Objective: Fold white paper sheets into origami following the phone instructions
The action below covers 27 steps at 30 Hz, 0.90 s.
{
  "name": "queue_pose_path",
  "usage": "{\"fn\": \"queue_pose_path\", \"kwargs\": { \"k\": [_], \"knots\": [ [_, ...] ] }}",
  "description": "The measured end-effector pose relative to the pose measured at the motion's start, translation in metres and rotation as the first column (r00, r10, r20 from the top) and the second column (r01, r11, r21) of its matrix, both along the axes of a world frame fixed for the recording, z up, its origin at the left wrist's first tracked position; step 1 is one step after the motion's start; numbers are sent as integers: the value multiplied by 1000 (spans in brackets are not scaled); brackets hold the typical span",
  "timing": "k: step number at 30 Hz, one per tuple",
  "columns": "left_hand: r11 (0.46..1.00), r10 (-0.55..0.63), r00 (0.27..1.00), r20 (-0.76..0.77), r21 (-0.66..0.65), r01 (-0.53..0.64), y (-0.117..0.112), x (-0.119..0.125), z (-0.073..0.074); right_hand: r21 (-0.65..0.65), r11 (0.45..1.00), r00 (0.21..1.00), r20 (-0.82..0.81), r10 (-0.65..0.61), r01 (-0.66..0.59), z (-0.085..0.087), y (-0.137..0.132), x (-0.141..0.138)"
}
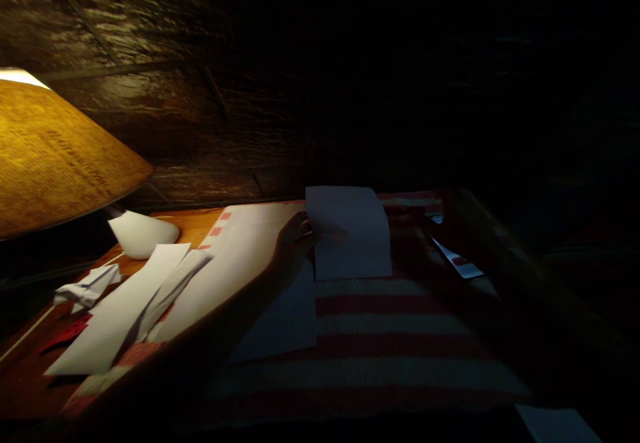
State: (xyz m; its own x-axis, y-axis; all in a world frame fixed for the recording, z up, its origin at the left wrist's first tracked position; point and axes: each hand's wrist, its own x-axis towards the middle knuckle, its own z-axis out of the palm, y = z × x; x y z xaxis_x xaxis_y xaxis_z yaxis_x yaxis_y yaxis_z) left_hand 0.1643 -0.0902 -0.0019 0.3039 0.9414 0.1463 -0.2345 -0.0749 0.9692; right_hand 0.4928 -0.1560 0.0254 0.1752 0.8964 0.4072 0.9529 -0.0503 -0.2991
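A small white sheet of paper (350,236) is held up over the striped cloth, its right side curving. My left hand (295,233) grips it by the left edge, and a faint finger shadow shows on the sheet. My right hand (407,215) is a dark shape just beyond the paper's right edge; its fingers are lost in shadow, so I cannot tell whether it touches the sheet. A larger white sheet (240,250) lies flat on the cloth beneath my left hand and forearm. A bright flat object (463,263) lies partly hidden by my right arm.
Red and white striped cloth (400,323) covers the table. On the left are paper strips (125,310), a crumpled paper piece (90,286), a red item (67,333) and a lamp with a white base (145,233) and lit yellow shade (60,156). A dark tiled wall stands behind.
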Motion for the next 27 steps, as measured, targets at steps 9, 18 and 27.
{"fn": "queue_pose_path", "kwargs": {
  "k": [9,18,27],
  "knots": [
    [1000,2,997,-78,19,-1,0,-1,-1,25,926,404,-895,188,-376,-15,-15,-83],
    [993,2,998,-67,-116,-10,-8,-2,8,56,938,84,-992,89,-341,-22,-16,-79],
    [988,-118,987,-107,-111,106,-5,0,0,-130,915,132,-988,-85,-383,-24,-15,-83]
  ]
}}
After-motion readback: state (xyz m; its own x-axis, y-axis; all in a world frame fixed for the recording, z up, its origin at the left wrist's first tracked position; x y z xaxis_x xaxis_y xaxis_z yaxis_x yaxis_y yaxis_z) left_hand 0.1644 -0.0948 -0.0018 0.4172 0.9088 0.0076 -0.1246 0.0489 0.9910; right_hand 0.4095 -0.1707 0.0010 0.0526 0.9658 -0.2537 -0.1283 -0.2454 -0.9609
